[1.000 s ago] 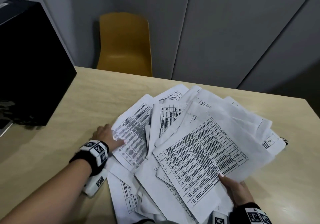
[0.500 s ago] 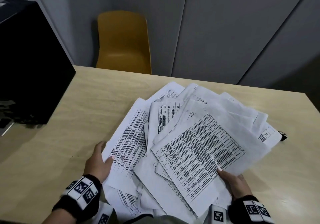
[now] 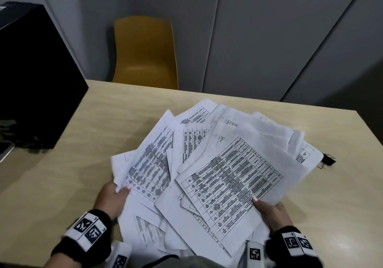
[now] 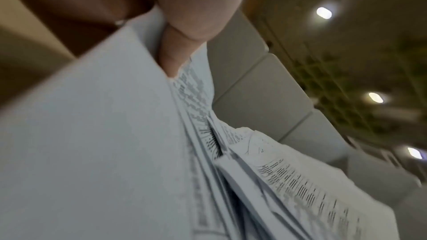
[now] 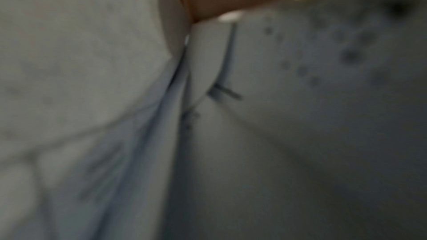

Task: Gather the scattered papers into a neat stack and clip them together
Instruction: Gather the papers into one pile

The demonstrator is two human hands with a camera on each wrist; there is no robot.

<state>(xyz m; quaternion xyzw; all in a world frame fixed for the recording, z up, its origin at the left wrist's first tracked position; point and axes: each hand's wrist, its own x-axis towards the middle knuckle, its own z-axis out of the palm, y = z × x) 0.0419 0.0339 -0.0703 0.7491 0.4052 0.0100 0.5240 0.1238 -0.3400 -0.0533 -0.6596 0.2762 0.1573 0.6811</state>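
The papers [image 3: 209, 172] lay fanned in a loose, uneven heap on the near half of the table [image 3: 107, 127], their corners pointing many ways and none of the edges squared. The left hand [image 3: 113, 198] pinched the left edge of the heap, thumb on top and fingers beneath; the left wrist view showed the thumb pressed on the sheets. The right hand [image 3: 271, 210] gripped the near right side, thumb laid on the top printed sheet, fingers hidden under the paper. The right wrist view was blurred and showed only paper close up. A black binder clip [image 3: 327, 160] lay on the table just past the right corner of the heap, touching or nearly touching its outermost sheet. Bare tabletop stretched to the left, beyond the heap and along the right edge. A black box [image 3: 35, 77] stood at the far left, a yellow chair [image 3: 145, 52] behind the table.

A second earlier the left hand had rested flat on the left sheets with the wrist farther out; it had since drawn nearer and taken hold, lifting that side. The right hand's grip stayed much the same.
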